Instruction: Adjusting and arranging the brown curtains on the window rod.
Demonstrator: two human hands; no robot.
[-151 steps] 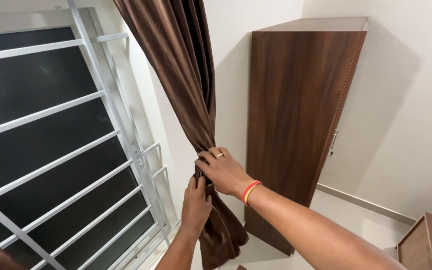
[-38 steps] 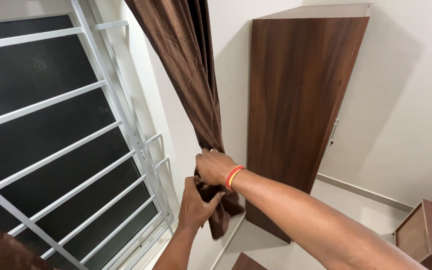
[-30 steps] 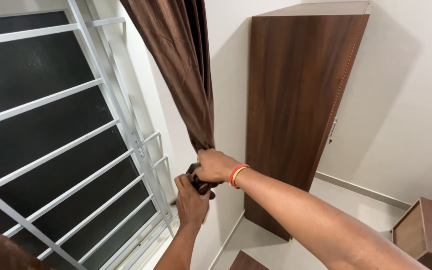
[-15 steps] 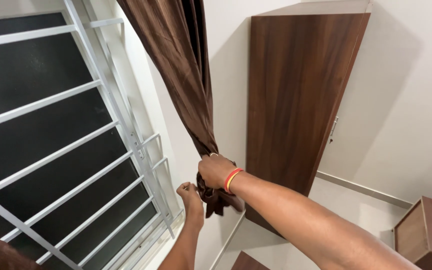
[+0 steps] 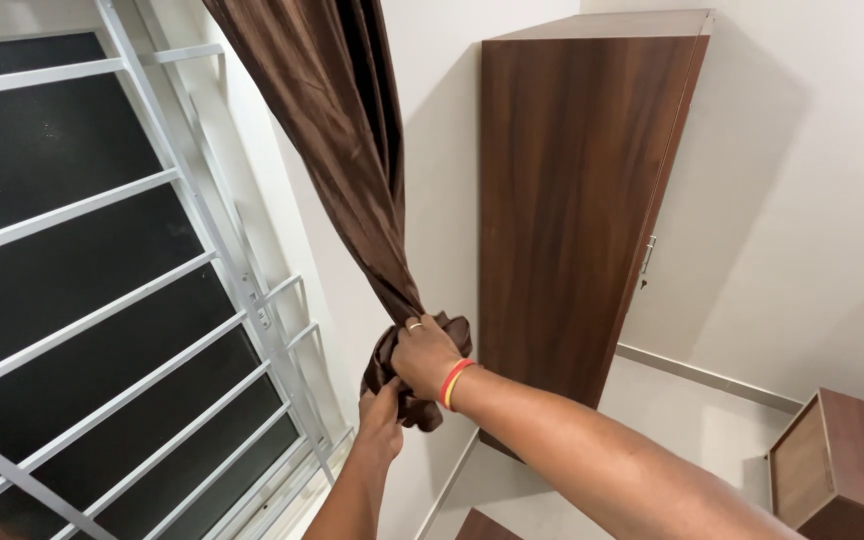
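My right hand grips the bunched brown curtain beside the window grille, and my left hand pinches the bundle from below, fingers mostly hidden in cloth. Half a second ago the tail hung looser. The wardrobe stands behind.

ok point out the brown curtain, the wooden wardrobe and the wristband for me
brown curtain (image 5: 347, 170), head view, on the gathered folds above the hands
wooden wardrobe (image 5: 572, 200), head view, on its broad side panel
wristband (image 5: 454, 382), head view, on the red and yellow band at the wrist
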